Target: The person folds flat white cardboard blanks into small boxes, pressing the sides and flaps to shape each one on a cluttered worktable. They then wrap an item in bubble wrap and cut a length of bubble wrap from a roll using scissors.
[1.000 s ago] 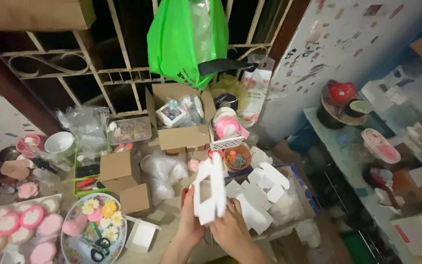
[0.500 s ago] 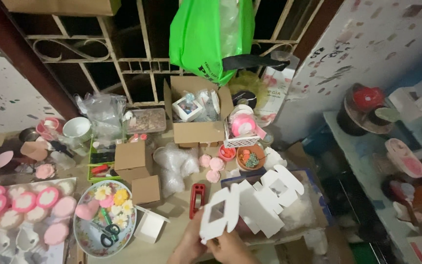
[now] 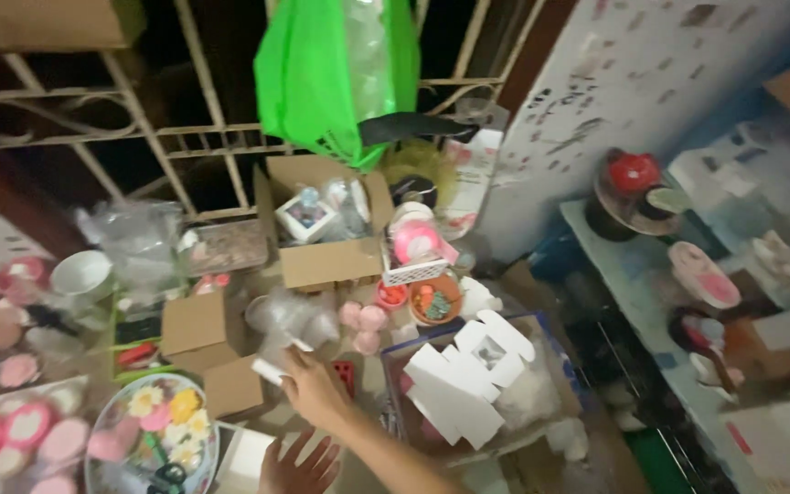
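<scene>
1. The view looks down from head height onto a crowded counter (image 3: pixel 358 430) heaped with craft supplies and small boxes.
2. In the lower middle of the frame, the right hand (image 3: pixel 314 389) reaches up and left from a bare forearm. Its fingers pinch a small white stick-like piece (image 3: pixel 268 370); motion blur hides what exactly it is.
3. Below it, at the bottom edge, the left hand (image 3: pixel 299 467) is spread wide, palm down, holding nothing.
4. Just right of the hands, a shallow tray holds a stack of flat white die-cut box blanks (image 3: pixel 464 380), unfolded, one with a small window.
5. Just left of the right hand sit two closed brown cardboard boxes (image 3: pixel 198 325), near each other. At lower left a round clear plate (image 3: pixel 153 439) holds fabric flowers and dark scissors.
6. Above centre, an open cardboard carton (image 3: pixel 326 233) holds small white boxes. A green plastic bag (image 3: pixel 322 78) hangs from a white window grille above it.
7. Judged from this, the step in hand appears to be fetching a small item from the clutter, with the box blanks lying apart, untouched.
8. The next move would seem to call for a firm pinch on the piece while the free hand finds a blank without upsetting the pile.
</scene>
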